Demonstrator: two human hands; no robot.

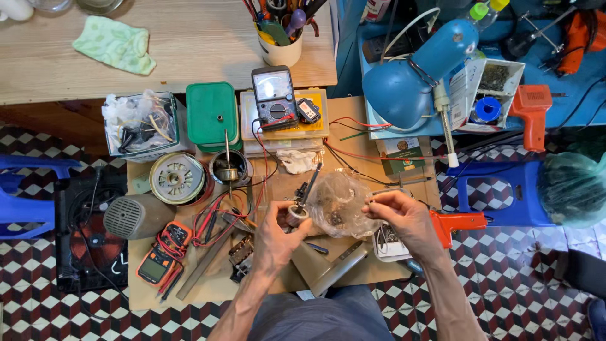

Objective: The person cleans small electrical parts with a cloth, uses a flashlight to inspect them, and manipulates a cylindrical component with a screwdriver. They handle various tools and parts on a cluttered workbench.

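Observation:
My left hand (276, 231) grips a small round metal part (297, 213), with a dark thin tool (309, 182) sticking up from it. Beside it, my right hand (402, 218) pinches the edge of a crumpled clear plastic bag (338, 202) that has a few small dark pieces inside. Both hands hover over a low brown cardboard-covered work surface (360, 268), close together, with the bag between them.
On the work surface lie a motor stator (177, 179), a rotor with shaft (228, 172), an orange multimeter (161, 256), an analog meter (274, 96), red wires (218, 215), a green box (212, 114), and an orange solder gun (457, 222). A blue lamp (410, 79) stands at the right.

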